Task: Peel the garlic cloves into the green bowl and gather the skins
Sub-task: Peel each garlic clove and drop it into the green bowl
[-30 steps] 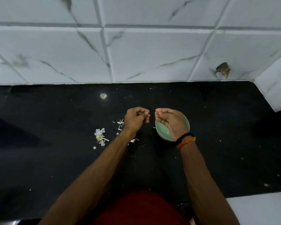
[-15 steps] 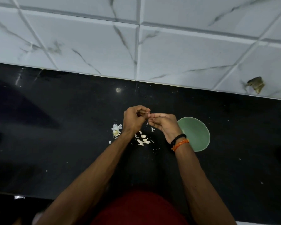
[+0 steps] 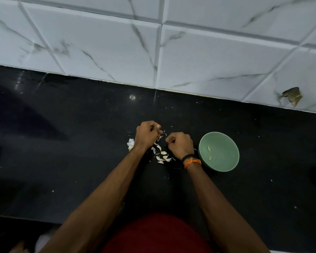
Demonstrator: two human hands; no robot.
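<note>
My left hand (image 3: 147,136) has its fingers curled round a garlic clove, mostly hidden, with a strip of white skin (image 3: 160,138) hanging from it. A little to its right, my right hand (image 3: 180,144) pinches a small bit of skin between thumb and fingers. Both hands hover over a pile of loose skins (image 3: 161,155) on the black counter. The green bowl (image 3: 224,143) stands just right of my right wrist and holds two peeled cloves (image 3: 208,148). A remnant of the garlic bulb (image 3: 130,143) lies left of my left wrist.
The black counter (image 3: 80,152) runs to a white marble-tiled wall (image 3: 190,52) at the back. A chipped brown patch (image 3: 292,95) marks the tile at the right. Tiny skin flecks are scattered over the counter. My red clothing (image 3: 153,234) fills the bottom.
The hands, touching half a second ago, have pulled slightly apart over the skins. The view has shifted, so the bowl now lies uncovered to the right of my right hand.
</note>
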